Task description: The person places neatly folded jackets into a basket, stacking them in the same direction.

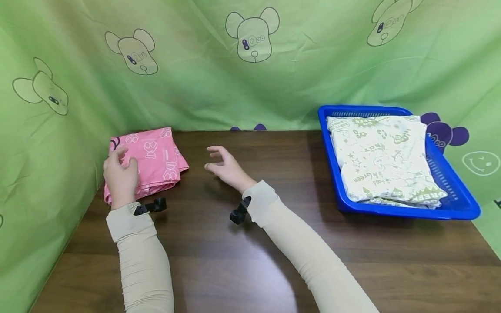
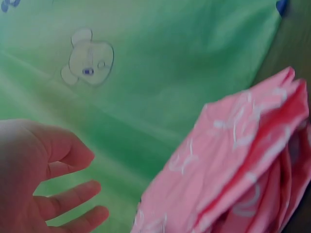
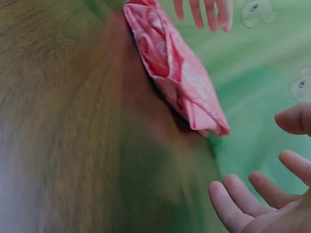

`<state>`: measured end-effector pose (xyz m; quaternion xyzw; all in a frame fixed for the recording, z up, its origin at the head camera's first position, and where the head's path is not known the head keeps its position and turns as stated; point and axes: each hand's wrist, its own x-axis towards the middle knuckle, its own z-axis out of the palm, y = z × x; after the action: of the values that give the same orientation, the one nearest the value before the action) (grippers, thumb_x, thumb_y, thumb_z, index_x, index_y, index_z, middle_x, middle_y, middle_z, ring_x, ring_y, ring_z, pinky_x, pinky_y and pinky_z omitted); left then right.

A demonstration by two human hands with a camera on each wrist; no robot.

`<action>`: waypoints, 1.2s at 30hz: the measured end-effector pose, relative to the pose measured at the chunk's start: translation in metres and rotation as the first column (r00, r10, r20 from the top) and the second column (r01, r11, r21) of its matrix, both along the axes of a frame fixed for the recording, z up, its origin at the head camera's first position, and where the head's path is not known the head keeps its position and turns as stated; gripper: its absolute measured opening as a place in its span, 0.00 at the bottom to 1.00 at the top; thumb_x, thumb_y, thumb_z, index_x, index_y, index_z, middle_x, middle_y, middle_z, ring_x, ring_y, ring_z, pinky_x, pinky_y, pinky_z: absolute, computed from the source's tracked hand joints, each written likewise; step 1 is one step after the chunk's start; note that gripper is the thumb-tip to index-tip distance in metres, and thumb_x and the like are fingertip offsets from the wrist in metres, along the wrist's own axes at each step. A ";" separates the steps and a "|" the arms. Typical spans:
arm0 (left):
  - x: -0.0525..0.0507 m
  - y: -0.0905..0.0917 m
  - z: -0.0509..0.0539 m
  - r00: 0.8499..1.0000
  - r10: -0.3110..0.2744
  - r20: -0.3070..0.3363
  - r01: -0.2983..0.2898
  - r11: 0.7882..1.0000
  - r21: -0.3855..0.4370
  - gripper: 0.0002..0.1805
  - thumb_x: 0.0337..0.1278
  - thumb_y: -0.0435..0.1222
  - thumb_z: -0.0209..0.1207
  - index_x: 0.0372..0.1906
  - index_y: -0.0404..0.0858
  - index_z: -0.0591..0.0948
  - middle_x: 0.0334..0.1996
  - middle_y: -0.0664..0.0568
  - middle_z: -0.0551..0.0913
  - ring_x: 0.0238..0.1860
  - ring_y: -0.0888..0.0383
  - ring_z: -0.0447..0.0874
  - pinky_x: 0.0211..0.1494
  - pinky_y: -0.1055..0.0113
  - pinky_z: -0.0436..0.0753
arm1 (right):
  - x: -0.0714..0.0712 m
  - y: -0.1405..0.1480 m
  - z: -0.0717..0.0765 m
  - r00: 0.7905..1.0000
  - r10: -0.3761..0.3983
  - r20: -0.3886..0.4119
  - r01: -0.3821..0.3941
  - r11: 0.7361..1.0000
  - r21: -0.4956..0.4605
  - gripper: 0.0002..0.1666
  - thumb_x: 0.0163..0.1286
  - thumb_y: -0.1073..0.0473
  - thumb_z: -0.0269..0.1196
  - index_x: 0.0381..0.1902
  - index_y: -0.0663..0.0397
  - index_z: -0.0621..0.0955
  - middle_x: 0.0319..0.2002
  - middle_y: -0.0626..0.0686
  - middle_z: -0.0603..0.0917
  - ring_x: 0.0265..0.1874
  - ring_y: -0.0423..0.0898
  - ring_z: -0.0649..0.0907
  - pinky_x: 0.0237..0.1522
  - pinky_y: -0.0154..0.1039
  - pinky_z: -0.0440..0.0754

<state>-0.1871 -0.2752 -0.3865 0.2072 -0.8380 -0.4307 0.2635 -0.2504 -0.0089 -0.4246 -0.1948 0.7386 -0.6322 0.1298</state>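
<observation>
Left hand (image 1: 120, 177) and right hand (image 1: 230, 170) both empty, fingers spread and loosely bent; folded pink cloth (image 1: 153, 163) lies on the desk (image 1: 211, 256) just beside the left fingers, mostly between the two sets, and its loose layers would probably fan out if only the top fold were pinched.

Forearms extended in pale sleeves: my left arm (image 1: 145, 269) points toward 11 o'clock in the head view, the left hand (image 1: 120, 177) loosely bent at the fingers, thumb set apart; my right arm (image 1: 309, 252) slants toward 10 o'clock, the right hand (image 1: 230, 170) relaxed, its fingers and thumb spread. Both hands sit well apart.
</observation>
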 end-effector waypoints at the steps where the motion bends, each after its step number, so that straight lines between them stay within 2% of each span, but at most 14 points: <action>1: 0.001 -0.003 -0.001 1.000 0.010 0.013 -0.010 1.000 0.005 0.25 0.66 0.32 0.53 0.67 0.31 0.75 0.63 0.33 0.73 0.65 0.38 0.69 0.71 0.47 0.65 | 0.000 -0.003 -0.001 1.000 0.009 0.001 -0.009 1.000 0.006 0.35 0.72 0.64 0.62 0.74 0.55 0.66 0.70 0.68 0.67 0.58 0.61 0.81 0.51 0.49 0.84; 6: 0.004 -0.014 -0.011 0.996 0.078 0.048 -0.078 0.997 0.015 0.25 0.66 0.31 0.52 0.67 0.31 0.74 0.64 0.31 0.72 0.66 0.35 0.66 0.71 0.46 0.63 | 0.003 -0.019 -0.005 0.998 0.052 0.035 -0.053 0.998 0.026 0.39 0.72 0.63 0.62 0.77 0.52 0.63 0.72 0.67 0.64 0.61 0.60 0.79 0.49 0.44 0.83; 9: 0.002 -0.016 -0.016 0.988 0.109 0.110 -0.111 0.994 0.015 0.25 0.65 0.32 0.52 0.67 0.34 0.74 0.65 0.31 0.70 0.67 0.34 0.65 0.68 0.41 0.65 | 0.004 -0.027 -0.006 0.996 0.073 0.061 -0.075 0.997 0.031 0.41 0.73 0.63 0.62 0.79 0.50 0.60 0.74 0.66 0.62 0.63 0.59 0.77 0.48 0.43 0.82; 13: 0.000 -0.016 -0.020 0.962 0.122 0.245 -0.133 0.991 0.028 0.28 0.66 0.37 0.51 0.71 0.42 0.71 0.72 0.34 0.62 0.71 0.31 0.58 0.67 0.33 0.62 | 0.004 -0.038 -0.006 0.992 0.096 0.076 -0.100 0.994 0.040 0.42 0.73 0.63 0.62 0.80 0.50 0.58 0.76 0.67 0.58 0.66 0.60 0.76 0.53 0.45 0.82; 17: 0.002 -0.018 -0.024 0.947 0.140 0.290 -0.157 0.987 0.034 0.28 0.68 0.39 0.51 0.72 0.41 0.69 0.73 0.33 0.60 0.71 0.29 0.57 0.69 0.33 0.58 | 0.004 -0.048 -0.007 0.992 0.099 0.073 -0.103 0.993 0.058 0.43 0.72 0.62 0.62 0.80 0.50 0.58 0.77 0.66 0.58 0.69 0.61 0.71 0.63 0.51 0.78; 21: 0.004 -0.022 -0.027 0.940 0.138 0.313 -0.157 0.987 0.036 0.29 0.69 0.40 0.50 0.72 0.37 0.67 0.71 0.29 0.61 0.70 0.26 0.57 0.70 0.33 0.56 | 0.004 -0.056 -0.009 0.990 0.098 0.099 -0.103 0.993 0.053 0.42 0.72 0.62 0.62 0.80 0.49 0.59 0.77 0.62 0.58 0.73 0.61 0.66 0.68 0.52 0.72; 27: 0.005 -0.027 -0.028 0.926 0.092 0.366 -0.122 0.991 0.060 0.31 0.69 0.41 0.47 0.74 0.38 0.63 0.72 0.27 0.62 0.70 0.25 0.57 0.69 0.31 0.56 | 0.005 -0.063 -0.013 0.983 0.139 0.122 -0.141 0.990 0.016 0.43 0.71 0.63 0.62 0.80 0.51 0.59 0.76 0.61 0.61 0.73 0.61 0.66 0.70 0.50 0.70; 29: 0.005 -0.028 -0.030 0.927 0.078 0.366 -0.114 0.990 0.078 0.31 0.69 0.41 0.46 0.75 0.39 0.62 0.72 0.28 0.63 0.69 0.24 0.56 0.69 0.31 0.57 | 0.004 -0.064 -0.014 0.983 0.145 0.113 -0.146 0.989 0.006 0.43 0.71 0.64 0.62 0.80 0.53 0.59 0.76 0.61 0.61 0.73 0.60 0.66 0.70 0.48 0.71; 36: 0.002 -0.028 -0.037 0.960 0.047 0.277 -0.069 0.995 0.071 0.30 0.68 0.36 0.48 0.73 0.32 0.62 0.69 0.26 0.66 0.68 0.23 0.60 0.73 0.40 0.56 | 0.002 -0.065 -0.015 0.979 0.122 0.164 -0.119 0.993 -0.026 0.43 0.70 0.65 0.61 0.79 0.53 0.59 0.73 0.59 0.65 0.67 0.54 0.74 0.57 0.43 0.80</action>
<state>-0.1850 -0.3033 -0.4236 0.2997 -0.8421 -0.4229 0.1488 -0.2480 -0.0737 -0.4398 -0.1870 0.7071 -0.6429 0.2272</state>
